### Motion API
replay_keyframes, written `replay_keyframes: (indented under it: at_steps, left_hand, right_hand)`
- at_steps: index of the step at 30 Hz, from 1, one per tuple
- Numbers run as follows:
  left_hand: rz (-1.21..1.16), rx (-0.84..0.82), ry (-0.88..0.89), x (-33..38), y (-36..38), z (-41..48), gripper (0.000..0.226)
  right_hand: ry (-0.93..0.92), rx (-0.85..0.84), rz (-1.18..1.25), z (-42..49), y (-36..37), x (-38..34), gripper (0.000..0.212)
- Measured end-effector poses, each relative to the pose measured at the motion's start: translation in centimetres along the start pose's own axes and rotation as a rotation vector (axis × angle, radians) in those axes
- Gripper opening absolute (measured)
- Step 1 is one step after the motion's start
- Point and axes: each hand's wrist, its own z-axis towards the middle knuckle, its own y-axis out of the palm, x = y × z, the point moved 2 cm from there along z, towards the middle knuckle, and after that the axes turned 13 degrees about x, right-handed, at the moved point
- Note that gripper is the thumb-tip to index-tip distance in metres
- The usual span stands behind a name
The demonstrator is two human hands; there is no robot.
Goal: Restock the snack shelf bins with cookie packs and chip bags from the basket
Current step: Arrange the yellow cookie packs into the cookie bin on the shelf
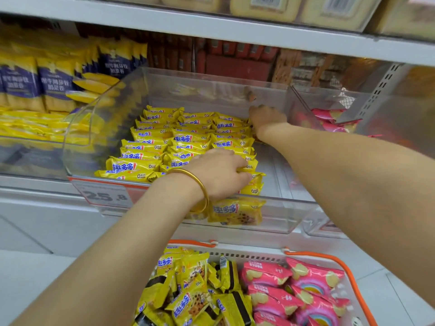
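Observation:
Rows of yellow cookie packs fill a clear plastic bin on the shelf. My left hand, with a gold bangle on its wrist, lies on the front right packs, its fingers curled over one pack's edge. At the bin's back right corner my right hand reaches down onto the last row; its fingers are hidden. Below the shelf stands a white basket with orange handles. It holds more yellow cookie packs on the left and pink chip bags on the right.
A neighbouring clear bin on the right holds pink chip bags. The bin to the left holds other yellow packs, with blue and yellow bags behind. A price tag hangs on the bin's front. The upper shelf runs close overhead.

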Motion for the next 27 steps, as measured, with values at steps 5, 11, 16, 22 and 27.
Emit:
replay_keyframes:
  at_steps: [5, 11, 16, 22, 27]
  left_hand:
    - [-0.017, 0.067, 0.025, -0.3, -0.1, 0.1, 0.040]
    - [0.032, 0.602, 0.235, 2.0, -2.2, -2.8, 0.047]
    - [0.054, 0.633, 0.410, 5.4, -0.1, -9.1, 0.025]
    - [0.060, 0.233, 0.339, 6.2, 5.8, -11.8, 0.035]
    - [0.099, 0.077, 0.281, 5.8, 8.5, -11.8, 0.023]
  right_hand:
    - [-0.026, -0.118, 0.071, -0.4, -4.6, -0.4, 0.049]
    - [-0.150, 0.297, 0.466, -11.9, -13.6, 2.3, 0.031]
    - [-0.216, -0.013, 0.774, -24.7, -11.0, 4.1, 0.029]
    - [-0.350, -0.633, 0.569, -31.7, 4.2, 0.6, 0.028]
    - [-0.370, -0.779, 0.514, -35.8, 10.1, -1.9, 0.047]
